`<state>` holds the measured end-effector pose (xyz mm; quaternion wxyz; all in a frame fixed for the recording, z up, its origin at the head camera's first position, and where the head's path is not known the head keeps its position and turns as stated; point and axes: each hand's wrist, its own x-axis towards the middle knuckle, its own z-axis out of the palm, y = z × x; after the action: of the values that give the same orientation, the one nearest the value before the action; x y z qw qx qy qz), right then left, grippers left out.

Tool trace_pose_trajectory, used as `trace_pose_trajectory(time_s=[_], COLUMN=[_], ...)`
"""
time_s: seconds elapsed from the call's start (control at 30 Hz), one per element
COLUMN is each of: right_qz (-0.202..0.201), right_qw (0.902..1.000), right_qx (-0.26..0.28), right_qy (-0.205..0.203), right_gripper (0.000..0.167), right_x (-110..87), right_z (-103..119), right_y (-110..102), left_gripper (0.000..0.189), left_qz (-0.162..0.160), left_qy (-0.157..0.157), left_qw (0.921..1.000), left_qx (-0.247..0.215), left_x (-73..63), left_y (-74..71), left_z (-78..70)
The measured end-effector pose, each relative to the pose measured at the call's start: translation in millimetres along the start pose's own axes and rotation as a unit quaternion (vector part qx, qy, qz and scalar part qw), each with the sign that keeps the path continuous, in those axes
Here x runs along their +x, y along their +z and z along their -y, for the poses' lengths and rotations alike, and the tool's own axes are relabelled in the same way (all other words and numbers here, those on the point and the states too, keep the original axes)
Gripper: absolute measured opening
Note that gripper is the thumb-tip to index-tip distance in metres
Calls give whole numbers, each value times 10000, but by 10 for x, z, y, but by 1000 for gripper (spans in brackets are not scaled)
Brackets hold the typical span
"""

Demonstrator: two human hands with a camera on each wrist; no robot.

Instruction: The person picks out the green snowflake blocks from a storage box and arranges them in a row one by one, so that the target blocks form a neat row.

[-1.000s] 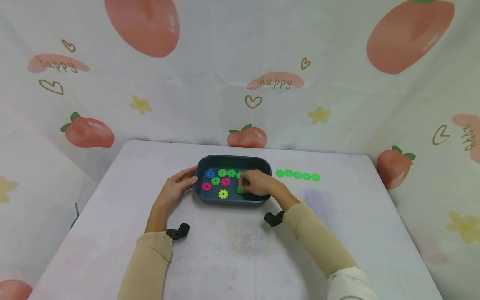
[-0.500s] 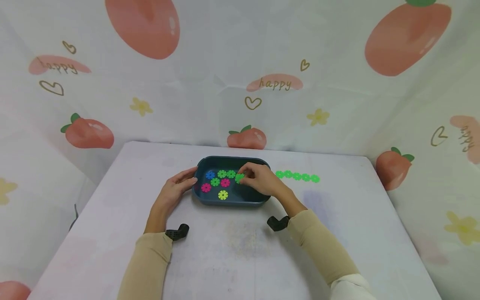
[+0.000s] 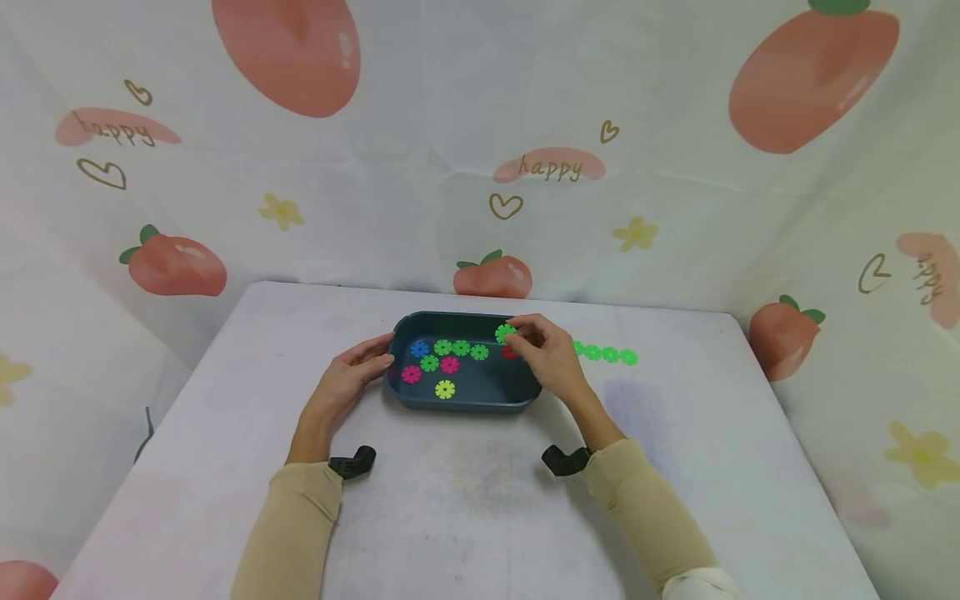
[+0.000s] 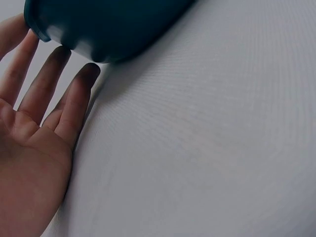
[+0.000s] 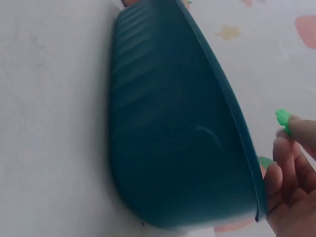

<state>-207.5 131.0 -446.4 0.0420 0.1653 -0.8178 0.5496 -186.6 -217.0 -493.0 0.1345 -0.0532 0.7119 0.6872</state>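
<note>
My right hand [image 3: 551, 357] pinches a green notched plastic disc [image 3: 506, 334] between thumb and fingers, above the right part of a dark blue-green tray [image 3: 465, 407]. In the right wrist view the disc [image 5: 283, 117] shows edge-on at the fingertips, beyond the tray's rim. My left hand [image 3: 351, 377] rests against the tray's left end; in the left wrist view its fairly straight fingers [image 4: 44, 89] touch the outer wall. Inside the tray lie several more discs: green [image 3: 479, 352], blue [image 3: 419, 349], pink [image 3: 449, 365], yellow [image 3: 445, 389] and a red one [image 3: 510, 352] partly behind the right hand.
To the right of the tray, a row of green discs [image 3: 611, 355] lies on the white table [image 3: 480, 500]; its left end is hidden by my right hand. A printed cloth [image 3: 420, 225] hangs behind the table's far edge.
My right hand has lifted the green disc from the tray's floor and carried it up and to the right. A red disc has come into view. The left hand stays at the tray.
</note>
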Motion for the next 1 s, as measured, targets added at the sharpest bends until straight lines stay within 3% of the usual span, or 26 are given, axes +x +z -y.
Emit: trace_pose_trajectory(time_s=[0.37,0.7,1.0], right_qz=[-731,-1673,-2204], right_qw=[9944,9771,9610], right_qx=[422,1092,1333], right_qy=[636,731,1009], right_gripper=[30,31,31], right_x=[-51,-102,-168], right_z=[-100,-220,-319], right_y=[-208,-482,-694], left_gripper=[62,62,64], left_qz=[-24,-60,-58], left_qy=[-3,-41,-14], left_qw=[10000,10000,10000], left_qx=[-9,-10,7], left_x=[7,28,20], left_y=[16,14,11], left_z=[-5,4,2])
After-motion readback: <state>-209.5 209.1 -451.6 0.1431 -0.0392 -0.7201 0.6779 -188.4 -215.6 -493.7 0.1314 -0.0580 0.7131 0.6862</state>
